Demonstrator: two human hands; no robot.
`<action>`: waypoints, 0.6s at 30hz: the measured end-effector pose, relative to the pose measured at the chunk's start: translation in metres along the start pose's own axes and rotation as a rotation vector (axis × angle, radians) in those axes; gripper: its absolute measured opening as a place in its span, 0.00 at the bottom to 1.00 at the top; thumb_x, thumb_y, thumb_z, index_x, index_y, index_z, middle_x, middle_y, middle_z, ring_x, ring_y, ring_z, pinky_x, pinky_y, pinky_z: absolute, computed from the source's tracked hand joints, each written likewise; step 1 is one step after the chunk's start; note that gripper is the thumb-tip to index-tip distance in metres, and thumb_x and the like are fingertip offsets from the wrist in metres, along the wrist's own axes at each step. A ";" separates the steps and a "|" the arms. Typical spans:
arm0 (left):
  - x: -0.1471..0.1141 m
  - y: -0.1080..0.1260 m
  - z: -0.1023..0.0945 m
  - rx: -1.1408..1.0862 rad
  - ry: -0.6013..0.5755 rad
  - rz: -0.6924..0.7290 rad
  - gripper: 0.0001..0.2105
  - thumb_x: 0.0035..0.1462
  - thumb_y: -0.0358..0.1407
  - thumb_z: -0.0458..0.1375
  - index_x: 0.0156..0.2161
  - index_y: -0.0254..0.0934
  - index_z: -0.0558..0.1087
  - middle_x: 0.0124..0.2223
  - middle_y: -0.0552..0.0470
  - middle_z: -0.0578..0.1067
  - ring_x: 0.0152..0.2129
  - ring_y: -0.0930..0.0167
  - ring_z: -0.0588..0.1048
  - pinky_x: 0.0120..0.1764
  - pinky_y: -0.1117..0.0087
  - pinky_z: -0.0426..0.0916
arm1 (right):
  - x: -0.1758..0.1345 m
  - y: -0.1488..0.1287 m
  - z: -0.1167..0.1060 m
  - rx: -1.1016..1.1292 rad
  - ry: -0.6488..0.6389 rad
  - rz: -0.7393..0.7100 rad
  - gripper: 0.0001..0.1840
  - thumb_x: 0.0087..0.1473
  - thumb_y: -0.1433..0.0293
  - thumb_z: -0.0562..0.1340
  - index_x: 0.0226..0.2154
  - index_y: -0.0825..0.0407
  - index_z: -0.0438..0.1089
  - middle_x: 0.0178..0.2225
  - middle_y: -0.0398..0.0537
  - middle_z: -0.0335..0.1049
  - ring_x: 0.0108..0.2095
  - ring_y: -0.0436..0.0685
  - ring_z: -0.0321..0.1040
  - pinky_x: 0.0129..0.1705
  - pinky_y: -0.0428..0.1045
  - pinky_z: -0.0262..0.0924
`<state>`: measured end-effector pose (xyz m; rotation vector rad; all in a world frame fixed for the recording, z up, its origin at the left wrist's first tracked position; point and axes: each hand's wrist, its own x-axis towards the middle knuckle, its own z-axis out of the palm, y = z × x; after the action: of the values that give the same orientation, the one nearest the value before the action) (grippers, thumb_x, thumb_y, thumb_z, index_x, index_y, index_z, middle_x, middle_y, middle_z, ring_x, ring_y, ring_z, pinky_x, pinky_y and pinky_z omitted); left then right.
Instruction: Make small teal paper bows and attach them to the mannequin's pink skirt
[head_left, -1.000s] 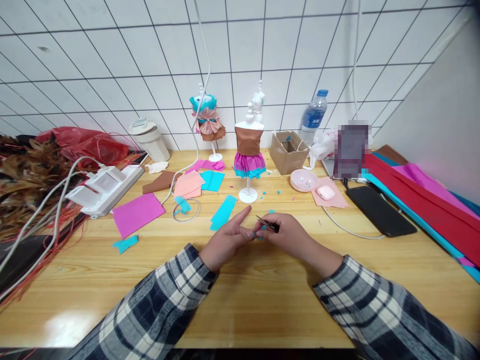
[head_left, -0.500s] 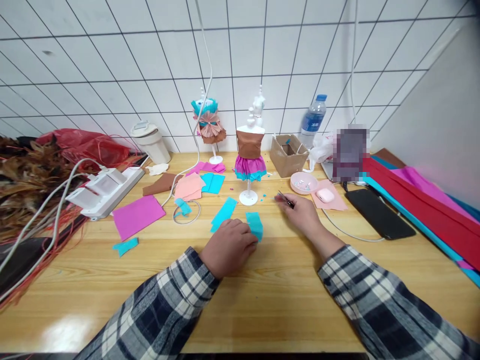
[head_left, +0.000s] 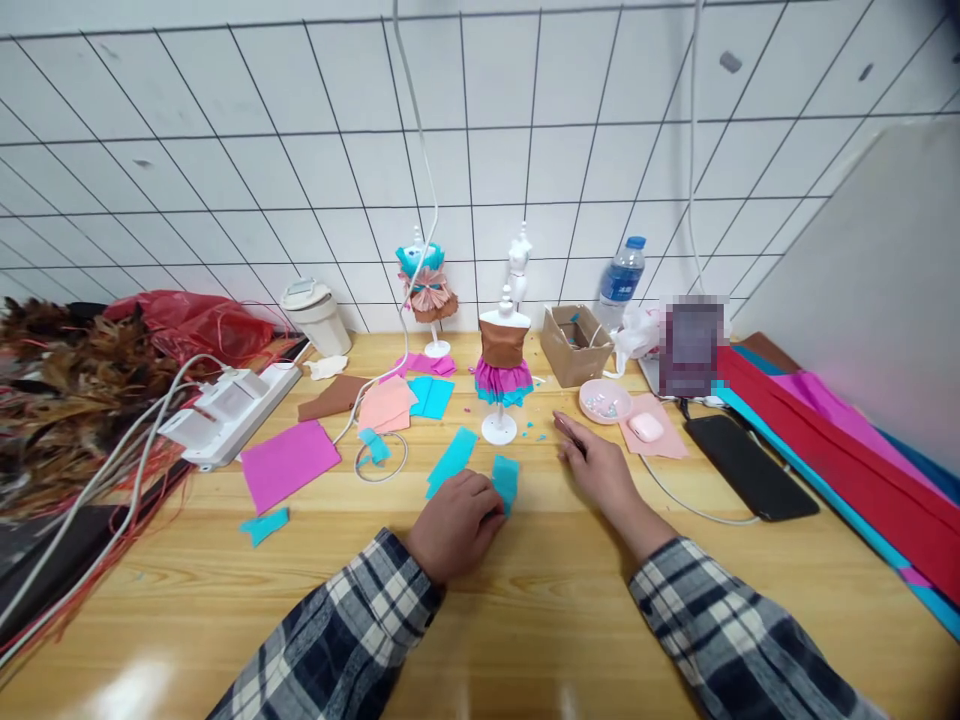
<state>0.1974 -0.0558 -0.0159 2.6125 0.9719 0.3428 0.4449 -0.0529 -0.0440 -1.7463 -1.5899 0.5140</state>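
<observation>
My left hand (head_left: 459,525) rests on the table with its fingers closed on the near end of a folded turquoise crepe-paper piece (head_left: 506,478). Another turquoise strip (head_left: 451,462) lies just beyond its knuckles. My right hand (head_left: 600,468) is closed around a small dark scissors-like tool (head_left: 571,432), mostly hidden by the fingers and pointing toward the wall. Between and beyond the hands stands a small white mannequin (head_left: 502,345) in a brown top and a magenta skirt with a turquoise hem. Tiny turquoise scraps (head_left: 529,425) lie beside its round base.
Behind are a second dressed mannequin (head_left: 427,285), a bare one (head_left: 519,262), a cardboard box (head_left: 576,350) and a water bottle (head_left: 622,275). A pink dish (head_left: 604,401) and black phone (head_left: 750,467) lie right. Magenta paper (head_left: 291,463) and a power strip (head_left: 232,415) sit left.
The view has tilted up, so everything appears lower in the picture. My right hand has turned slightly, and less of the tool shows. My left hand stays on the turquoise paper.
</observation>
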 end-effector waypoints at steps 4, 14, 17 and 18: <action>-0.001 -0.003 0.001 -0.070 0.056 0.039 0.02 0.56 0.31 0.56 0.33 0.37 0.72 0.39 0.48 0.74 0.40 0.65 0.69 0.44 0.62 0.65 | -0.025 0.002 -0.016 -0.012 -0.040 -0.046 0.23 0.60 0.66 0.52 0.58 0.45 0.62 0.46 0.47 0.75 0.43 0.56 0.72 0.48 0.53 0.64; 0.001 -0.011 0.003 -0.127 0.070 0.039 0.03 0.57 0.29 0.54 0.32 0.37 0.70 0.39 0.49 0.75 0.40 0.66 0.71 0.44 0.63 0.65 | -0.037 0.000 0.004 -0.425 -0.228 -0.223 0.38 0.62 0.54 0.47 0.65 0.62 0.44 0.67 0.63 0.40 0.67 0.65 0.36 0.63 0.61 0.44; 0.002 -0.012 0.002 -0.137 0.053 0.033 0.03 0.56 0.30 0.55 0.32 0.37 0.70 0.39 0.50 0.75 0.39 0.67 0.70 0.44 0.64 0.65 | -0.016 -0.001 0.028 -0.589 -0.179 -0.203 0.41 0.60 0.52 0.48 0.64 0.67 0.47 0.66 0.67 0.41 0.66 0.67 0.38 0.64 0.63 0.40; 0.003 -0.013 0.002 -0.141 0.047 0.032 0.02 0.56 0.30 0.55 0.32 0.37 0.70 0.39 0.50 0.75 0.39 0.67 0.70 0.44 0.64 0.65 | -0.009 -0.002 0.034 -0.627 -0.168 -0.201 0.41 0.60 0.52 0.48 0.63 0.67 0.48 0.66 0.66 0.43 0.66 0.67 0.40 0.64 0.62 0.39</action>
<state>0.1926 -0.0454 -0.0224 2.5051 0.8882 0.4648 0.4176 -0.0532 -0.0669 -1.9827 -2.1845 0.0571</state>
